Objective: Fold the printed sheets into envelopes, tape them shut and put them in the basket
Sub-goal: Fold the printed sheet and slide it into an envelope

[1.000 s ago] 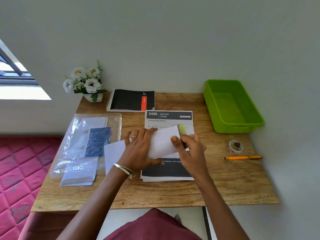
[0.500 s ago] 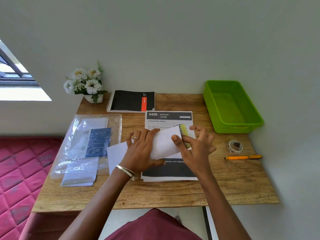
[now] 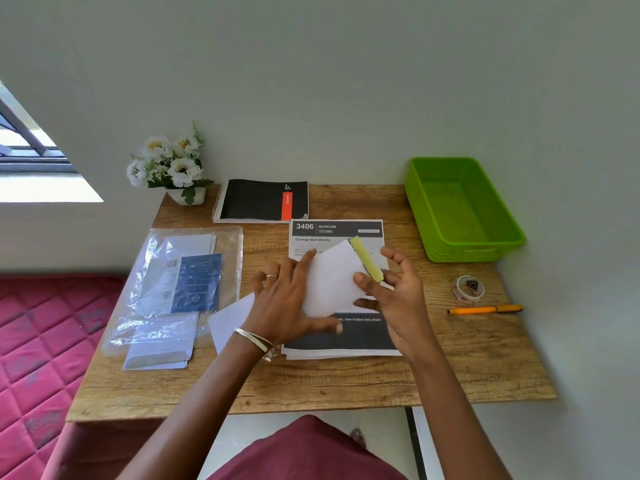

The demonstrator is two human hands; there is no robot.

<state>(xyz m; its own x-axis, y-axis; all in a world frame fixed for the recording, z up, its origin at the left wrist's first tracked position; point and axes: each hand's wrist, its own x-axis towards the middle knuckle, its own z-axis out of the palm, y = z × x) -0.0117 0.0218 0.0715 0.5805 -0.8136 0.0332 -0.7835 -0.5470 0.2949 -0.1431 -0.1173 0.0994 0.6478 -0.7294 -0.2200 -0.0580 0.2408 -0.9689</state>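
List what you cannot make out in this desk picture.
Head view only:
1. Printed sheet, middle text: covered by the left hand, right hand and white envelope.
2. Blue leaflet, wording: too small, under a glaring plastic sleeve.
3. Right hand's grip on the envelope: its thumb hides the contact.

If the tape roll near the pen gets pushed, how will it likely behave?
The tape roll looks small and thin, so probably light. It appears to lie flat on the table, so it would likely slide, not roll.
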